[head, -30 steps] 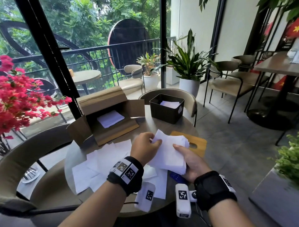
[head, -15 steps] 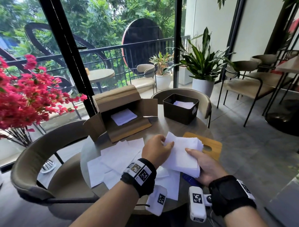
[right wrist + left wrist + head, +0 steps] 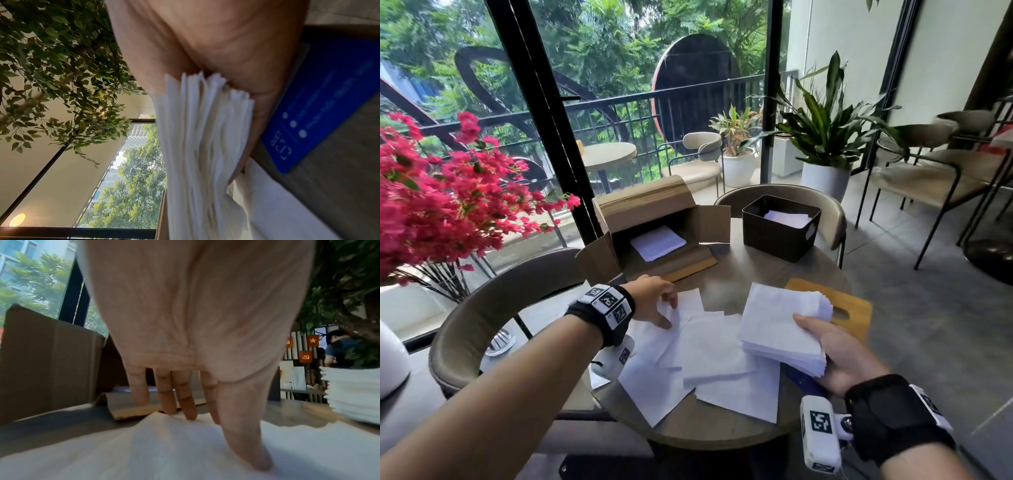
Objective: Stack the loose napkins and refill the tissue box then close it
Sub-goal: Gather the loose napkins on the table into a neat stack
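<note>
Lower right of the head view: right hand (image 3: 839,356) gripping a stack (image 3: 784,325) of napkins, thumb on top, fingers hidden under it. Held just above the table (image 3: 722,428), partly over the wooden lid (image 3: 856,308). In the right wrist view, stack (image 3: 205,146) edge-on, pressed between thumb and palm side, with a blue card (image 3: 329,100) flat on the table just beside it.

Lower centre: loose napkins (image 3: 715,356) spread on the table, overlapping each other, about 5 or 6, exact count not clear.

Centre left: left hand (image 3: 654,301) reaching over the far sheets. In the left wrist view, left hand (image 3: 195,337) with fingers straight, a little apart, fingertips (image 3: 190,415) touching the raised edge of 1 napkin (image 3: 164,443), thumb flat on the same sheet. Fingers on 1 side, thumb on the other, paper bulging between them; a real pinch cannot be told.

Further, upper centre: open cardboard box (image 3: 654,226) with flaps out, 1 small white pile (image 3: 657,243) inside.

Right of it, well apart from both hands: black tissue box (image 3: 780,229), open on top, a few napkins lying inside. Wooden lid flat on the table, between black box and the held stack, with a slot in it.

Far left: red flowers (image 3: 448,205). Far right: potted plant (image 3: 825,137) on the floor.
</note>
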Demonstrator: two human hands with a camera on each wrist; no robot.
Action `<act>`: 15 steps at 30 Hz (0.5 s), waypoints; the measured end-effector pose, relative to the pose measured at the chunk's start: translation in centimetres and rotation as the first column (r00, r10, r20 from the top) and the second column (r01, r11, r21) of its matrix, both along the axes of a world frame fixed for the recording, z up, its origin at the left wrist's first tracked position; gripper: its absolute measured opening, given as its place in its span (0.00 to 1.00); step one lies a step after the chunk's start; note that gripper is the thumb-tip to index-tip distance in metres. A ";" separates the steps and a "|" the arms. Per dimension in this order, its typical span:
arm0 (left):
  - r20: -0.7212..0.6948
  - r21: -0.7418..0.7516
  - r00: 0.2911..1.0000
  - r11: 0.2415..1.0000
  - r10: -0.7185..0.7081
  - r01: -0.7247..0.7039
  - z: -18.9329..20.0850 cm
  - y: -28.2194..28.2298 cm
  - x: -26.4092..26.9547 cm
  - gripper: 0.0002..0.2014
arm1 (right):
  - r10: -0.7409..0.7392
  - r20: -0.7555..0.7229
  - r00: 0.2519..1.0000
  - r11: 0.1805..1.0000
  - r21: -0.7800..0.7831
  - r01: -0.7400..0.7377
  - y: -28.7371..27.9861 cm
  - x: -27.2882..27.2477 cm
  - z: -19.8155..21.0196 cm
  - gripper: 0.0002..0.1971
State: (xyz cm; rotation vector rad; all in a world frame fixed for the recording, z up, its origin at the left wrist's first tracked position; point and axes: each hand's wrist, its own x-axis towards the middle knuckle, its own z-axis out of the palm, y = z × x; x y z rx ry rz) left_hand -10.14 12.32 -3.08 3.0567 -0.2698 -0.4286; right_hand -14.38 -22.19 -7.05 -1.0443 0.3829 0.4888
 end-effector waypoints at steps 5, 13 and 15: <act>0.003 -0.006 1.000 1.000 -0.018 0.018 -0.5 0.3 0.5 0.22 | -0.003 0.003 1.000 1.000 -0.017 0.003 -0.1 -0.2 0.2 0.17; 0.014 0.033 0.997 0.997 -0.071 0.071 -0.2 0.3 0.9 0.23 | -0.007 0.002 1.000 0.999 -0.032 0.007 0.0 -0.1 0.3 0.18; 0.042 0.029 0.996 0.996 -0.080 0.079 -0.3 0.4 0.9 0.20 | -0.009 0.003 1.000 0.999 -0.038 0.009 0.1 -0.1 0.4 0.17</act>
